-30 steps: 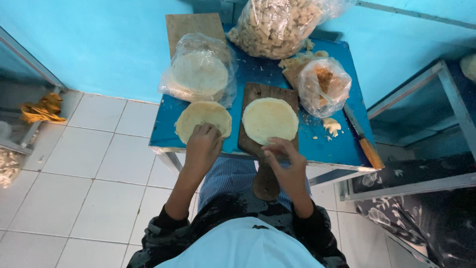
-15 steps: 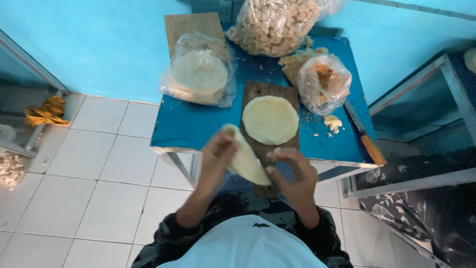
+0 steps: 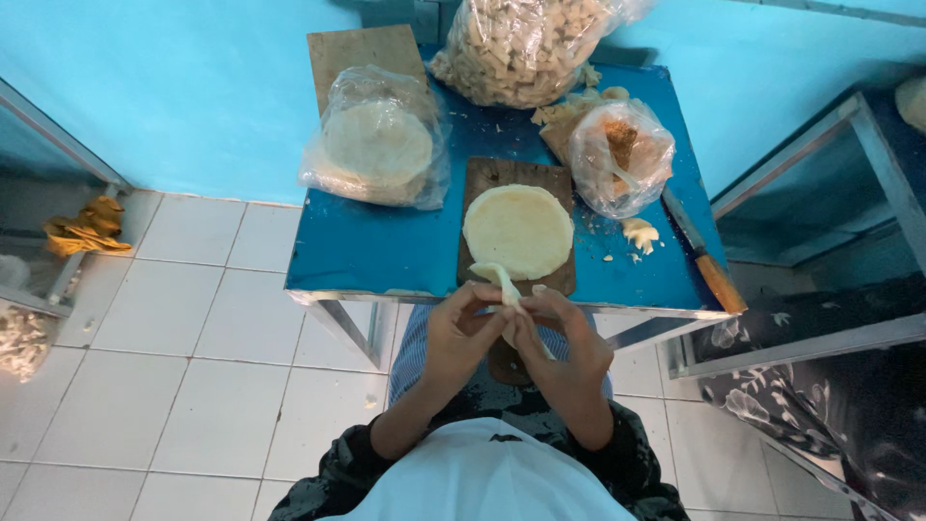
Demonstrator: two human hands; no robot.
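Note:
My left hand (image 3: 463, 333) and my right hand (image 3: 564, 342) are close together in front of my chest, just below the table's front edge. Between them they hold a pale, soft dough round (image 3: 502, 289), now edge-on and partly hidden by the fingers. A second flat dough round (image 3: 518, 230) lies on a brown wooden board (image 3: 490, 174) on the small blue table (image 3: 376, 246).
A clear bag of stacked dough rounds (image 3: 376, 145) lies at the table's left, over another board (image 3: 362, 48). A big bag of pale pieces (image 3: 526, 43) and a small bag with brown filling (image 3: 622, 154) stand behind. A knife (image 3: 704, 256) lies at the right edge. White tiled floor lies left.
My left hand lifted the dough round off the table's left side and brought it toward me; both hands now hold it together below the table edge.

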